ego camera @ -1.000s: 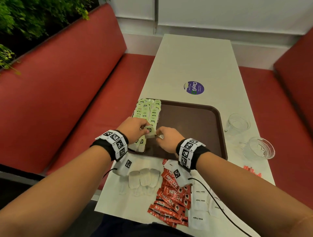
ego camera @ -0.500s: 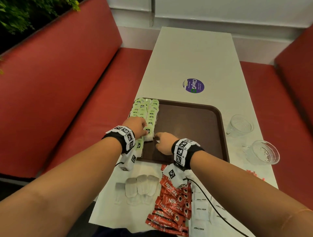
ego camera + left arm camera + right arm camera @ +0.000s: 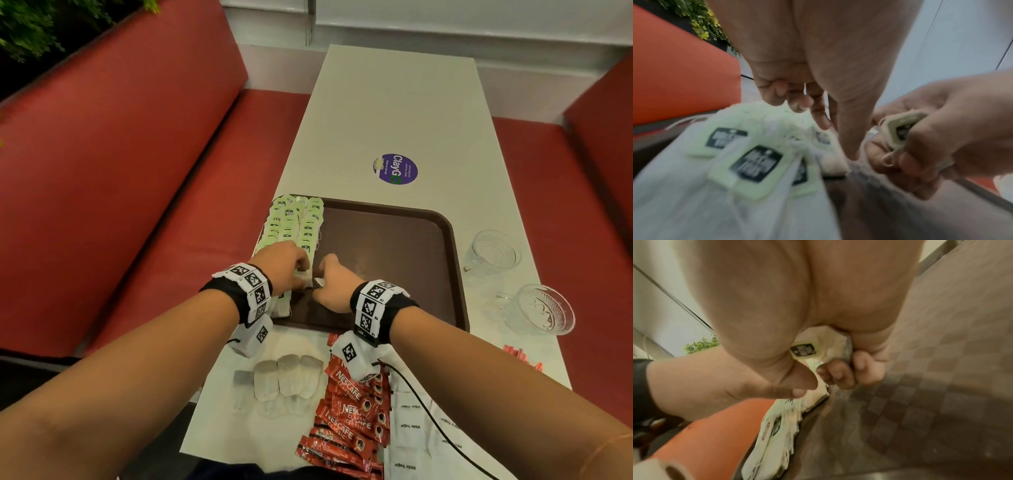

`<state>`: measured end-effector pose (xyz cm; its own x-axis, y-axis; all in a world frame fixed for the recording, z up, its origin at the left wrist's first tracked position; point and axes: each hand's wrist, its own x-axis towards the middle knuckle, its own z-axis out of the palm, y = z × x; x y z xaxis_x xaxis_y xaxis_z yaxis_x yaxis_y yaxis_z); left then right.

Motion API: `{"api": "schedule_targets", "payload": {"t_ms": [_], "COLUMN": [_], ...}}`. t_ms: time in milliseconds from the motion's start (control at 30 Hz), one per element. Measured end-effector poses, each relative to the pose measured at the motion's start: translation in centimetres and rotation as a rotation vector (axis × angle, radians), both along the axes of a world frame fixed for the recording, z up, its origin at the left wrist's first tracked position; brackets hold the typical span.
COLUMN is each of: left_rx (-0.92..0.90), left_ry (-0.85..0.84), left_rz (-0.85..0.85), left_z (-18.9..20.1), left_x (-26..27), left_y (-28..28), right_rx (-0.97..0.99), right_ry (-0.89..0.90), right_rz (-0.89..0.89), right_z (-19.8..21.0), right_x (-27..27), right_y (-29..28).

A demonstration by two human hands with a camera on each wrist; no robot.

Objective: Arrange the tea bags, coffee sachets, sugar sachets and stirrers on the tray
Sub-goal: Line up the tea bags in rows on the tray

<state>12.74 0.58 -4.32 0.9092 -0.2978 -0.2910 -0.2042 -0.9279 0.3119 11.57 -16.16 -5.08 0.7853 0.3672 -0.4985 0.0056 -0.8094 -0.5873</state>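
A brown tray [image 3: 387, 240] sits on a white table [image 3: 394, 113]. Tea bags [image 3: 296, 222] lie in overlapping rows along the tray's left edge. The left hand [image 3: 282, 265] rests curled fingers on the nearest bags, apparently gripping none. The right hand [image 3: 332, 286], just beside it, clutches a small bundle of tea bags [image 3: 900, 129], strings trailing. More tea bags [image 3: 286, 378], coffee sachets [image 3: 352, 411] and sugar sachets [image 3: 414, 425] wait by the table's near edge; red stirrers [image 3: 520, 356] at its right edge. Risks: a loose string could snag and drag the laid rows askew; bags overhanging the tray's left rim could slide off.
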Motion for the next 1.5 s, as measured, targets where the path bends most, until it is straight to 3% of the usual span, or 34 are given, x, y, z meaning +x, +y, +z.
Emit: {"api": "schedule_targets", "payload": {"t_ms": [100, 200, 400, 500, 733, 1000, 1233, 1500], "left_rx": [-0.205, -0.275, -0.258, -0.306, -0.079, -0.043, 0.143, 0.026], "left_ry": [-0.03, -0.071, -0.088, -0.03, 0.178, 0.018, 0.087, 0.007], "left_rz": [-0.089, -0.158, 0.022, 0.038, 0.076, 0.214, 0.029, 0.007], "left_z": [1.0, 1.8, 3.4, 3.6, 1.7, 0.6, -0.6, 1.2], "left_x": [-0.4, -0.9, -0.9, -1.0, 0.0, 0.9, -0.8, -2.9], "left_y": [-0.2, -0.1, 1.0, 1.1, 0.7, 0.2, -0.5, 0.5], "right_rx": [0.114, 0.19, 0.047, 0.066, -0.192, -0.186, -0.187, -0.198], "right_ry": [-0.002, -0.007, -0.201, -0.196, -0.078, -0.049, -0.058, -0.146], "right_rz": [-0.024, -0.024, 0.031, 0.04, 0.03, 0.05, 0.064, 0.149], "right_z": [0.3, 0.4, 0.2, 0.1, -0.1, -0.2, -0.5, 0.8], "right_x": [-0.2, -0.2, 0.5, 0.6, 0.9, 0.8, 0.6, -1.3], "right_y": [-0.4, -0.3, 0.1, 0.1, 0.2, 0.6, 0.9, 1.0]}}
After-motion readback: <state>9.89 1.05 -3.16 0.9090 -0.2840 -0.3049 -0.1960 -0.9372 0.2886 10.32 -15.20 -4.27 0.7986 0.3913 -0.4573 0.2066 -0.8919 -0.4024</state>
